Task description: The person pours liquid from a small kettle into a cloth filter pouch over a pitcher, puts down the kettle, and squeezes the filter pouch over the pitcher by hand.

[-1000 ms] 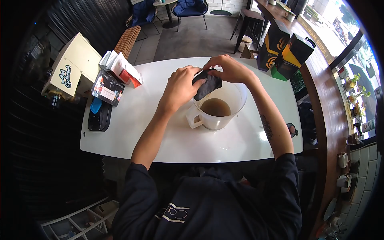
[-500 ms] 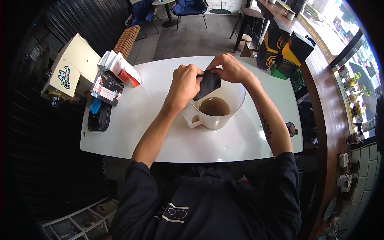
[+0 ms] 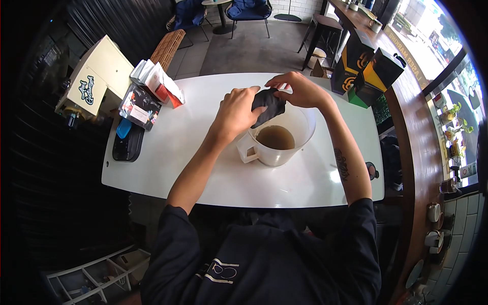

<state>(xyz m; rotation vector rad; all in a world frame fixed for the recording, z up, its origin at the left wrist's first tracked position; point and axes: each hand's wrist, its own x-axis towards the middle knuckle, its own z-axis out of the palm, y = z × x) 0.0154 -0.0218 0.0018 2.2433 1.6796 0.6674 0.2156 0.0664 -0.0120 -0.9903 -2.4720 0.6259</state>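
Dk tee (image 3: 290,259), short slvs (image 3: 175,234) — wht print (image 3: 221,271) — R-arm tattoo (image 3: 341,165)

Bright window (image 3: 424,33), dark warped edges

White table (image 3: 152,168): cream cabinet (image 3: 109,68) left, blue chairs (image 3: 249,9) beyond far edge, black-yellow boxes (image 3: 378,72) at far-right corner, wooden counter (image 3: 413,119) right.

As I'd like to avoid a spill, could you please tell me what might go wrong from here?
The black item in the left hand, with the right hand at its upper edge, could slip and splash the brown liquid. The pitcher is open-topped, so a knock from either hand might spill liquid onto the white table.
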